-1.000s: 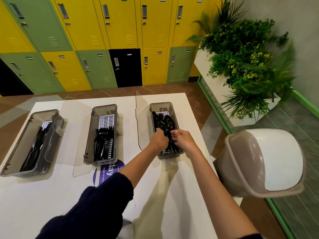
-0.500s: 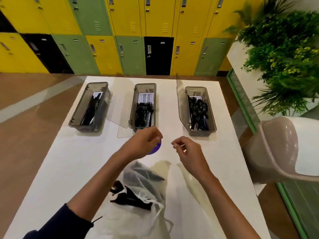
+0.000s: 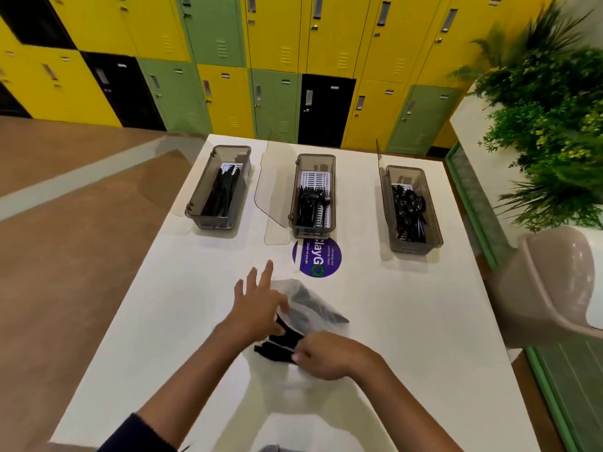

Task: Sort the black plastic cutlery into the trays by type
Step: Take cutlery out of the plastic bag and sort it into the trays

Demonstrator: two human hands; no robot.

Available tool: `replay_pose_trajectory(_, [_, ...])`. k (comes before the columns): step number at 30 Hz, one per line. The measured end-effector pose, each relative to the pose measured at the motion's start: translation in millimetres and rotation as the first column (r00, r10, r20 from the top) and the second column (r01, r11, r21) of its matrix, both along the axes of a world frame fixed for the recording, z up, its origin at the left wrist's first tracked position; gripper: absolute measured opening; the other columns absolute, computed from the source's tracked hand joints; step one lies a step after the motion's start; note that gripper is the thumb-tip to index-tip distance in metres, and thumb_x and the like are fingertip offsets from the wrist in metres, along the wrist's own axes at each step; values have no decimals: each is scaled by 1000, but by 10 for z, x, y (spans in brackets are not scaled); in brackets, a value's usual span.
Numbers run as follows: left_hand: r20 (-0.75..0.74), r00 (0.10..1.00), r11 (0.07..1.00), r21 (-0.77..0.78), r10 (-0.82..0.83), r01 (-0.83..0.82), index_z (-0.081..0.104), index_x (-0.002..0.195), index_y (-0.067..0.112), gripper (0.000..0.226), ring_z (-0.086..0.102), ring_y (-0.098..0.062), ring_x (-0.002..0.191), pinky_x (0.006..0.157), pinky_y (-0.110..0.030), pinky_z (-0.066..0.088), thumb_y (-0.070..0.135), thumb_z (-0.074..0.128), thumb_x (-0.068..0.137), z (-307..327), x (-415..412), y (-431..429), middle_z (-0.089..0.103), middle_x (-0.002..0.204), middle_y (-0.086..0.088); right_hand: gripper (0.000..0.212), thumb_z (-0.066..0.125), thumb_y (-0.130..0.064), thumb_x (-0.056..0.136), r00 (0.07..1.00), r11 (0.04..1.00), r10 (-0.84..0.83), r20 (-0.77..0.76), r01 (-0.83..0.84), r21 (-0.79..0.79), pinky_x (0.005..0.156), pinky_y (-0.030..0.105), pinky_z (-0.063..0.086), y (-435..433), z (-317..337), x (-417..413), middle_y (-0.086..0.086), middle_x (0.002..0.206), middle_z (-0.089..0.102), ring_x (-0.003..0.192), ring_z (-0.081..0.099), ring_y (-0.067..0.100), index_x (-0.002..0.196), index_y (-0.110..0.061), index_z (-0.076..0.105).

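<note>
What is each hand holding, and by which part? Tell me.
The right hand pinches black cutlery at the clear bag's mouth; the exact part is blurred. The left hand lies open on the bag, gripping nothing.

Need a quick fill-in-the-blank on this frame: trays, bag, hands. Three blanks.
1. ____ grey trays stand in a row on the white table.
2. The purple round sticker lies just in front of the ____ tray.
3. The left hand and right hand work at a clear ____ of black cutlery.

Missing: three; middle; bag

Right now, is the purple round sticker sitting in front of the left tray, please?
No, the purple sticker lies just in front of the middle tray.
</note>
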State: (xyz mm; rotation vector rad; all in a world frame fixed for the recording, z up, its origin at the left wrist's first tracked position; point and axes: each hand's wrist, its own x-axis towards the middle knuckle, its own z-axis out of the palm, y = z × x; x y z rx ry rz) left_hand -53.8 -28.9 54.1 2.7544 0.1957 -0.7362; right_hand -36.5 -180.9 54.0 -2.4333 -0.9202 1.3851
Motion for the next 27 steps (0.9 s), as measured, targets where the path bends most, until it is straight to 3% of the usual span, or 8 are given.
replay_pose_trajectory(3, [70, 996, 998, 47, 46, -50, 45, 135, 29, 57, 30, -31, 138, 103, -40, 37, 5, 60, 86, -85, 23, 5, -1, 160, -8, 57, 43, -32, 99, 987, 980, -106, 118, 124, -154, 105, 36, 37, -77, -182, 57, 19, 148, 33, 131, 40, 33, 145, -3, 28])
replay_pose_trajectory(7, [156, 987, 999, 9, 48, -50, 30, 146, 26, 74, 54, -29, 118, 87, -35, 48, -2, 58, 84, -60, 38, 185, 25, 151, 0, 87, 53, -33, 94, 930, 938, -273, 245, 314, -147, 108, 39, 32, -136, -154, 95, 18, 156, 14, 140, 29, 33, 151, -6, -6])
replay_pose_trajectory(10, [246, 968, 993, -115, 54, -26, 34, 145, 24, 74, 54, -27, 117, 91, -35, 49, -4, 61, 82, -35, 71, 251, 38, 141, 3, 79, 56, -34, 93, 919, 938, -242, 311, 304, -169, 102, 39, 37, -78, -72, 95, 19, 151, 27, 134, 39, 34, 149, -2, 11])
replay_pose_trajectory(12, [271, 960, 977, -214, 67, -8, 42, 141, 21, 69, 54, -26, 116, 94, -37, 48, -3, 65, 80, -2, 84, 273, 44, 135, 2, 49, 53, -30, 94, 911, 957, -208, 357, 265, -118, 92, 36, 42, 24, -39, 101, 15, 136, 48, 122, 50, 32, 134, -5, 38])
replay_pose_trajectory(15, [254, 961, 941, -337, 113, -22, 53, 129, 17, 60, 58, -23, 100, 88, -37, 50, 12, 78, 75, 71, 71, 279, 49, 125, 2, 28, 49, -23, 97, 902, 985, -134, 411, 166, -43, 87, 36, 44, 215, -75, 123, 12, 125, 58, 116, 54, 30, 121, -9, 52])
replay_pose_trajectory(18, [259, 944, 911, -404, 203, -85, 60, 117, 16, 52, 60, -20, 86, 83, -37, 53, 28, 81, 72, 148, 36, 259, 54, 116, 2, 41, 58, -17, 92, 900, 987, -135, 414, 160, -26, 97, 39, 43, 353, -307, 114, 13, 132, 50, 123, 47, 30, 130, -8, 46])
replay_pose_trajectory(23, [291, 913, 881, -454, 287, -132, 64, 109, 12, 35, 63, -20, 84, 77, -31, 51, 21, 77, 77, 169, -2, 261, 60, 111, -3, 74, 72, -21, 81, 880, 966, -170, 443, 237, -100, 108, 39, 33, 354, -733, 43, 17, 142, 35, 131, 37, 32, 138, -3, 29])
replay_pose_trajectory(27, [273, 919, 878, -459, 285, -136, 64, 110, 11, 34, 63, -20, 86, 74, -26, 49, 18, 76, 79, 149, -18, 273, 60, 111, -3, 72, 70, -27, 80, 884, 973, -151, 442, 212, -91, 110, 41, 29, 346, -773, 67, 15, 140, 38, 131, 37, 32, 136, -5, 31])
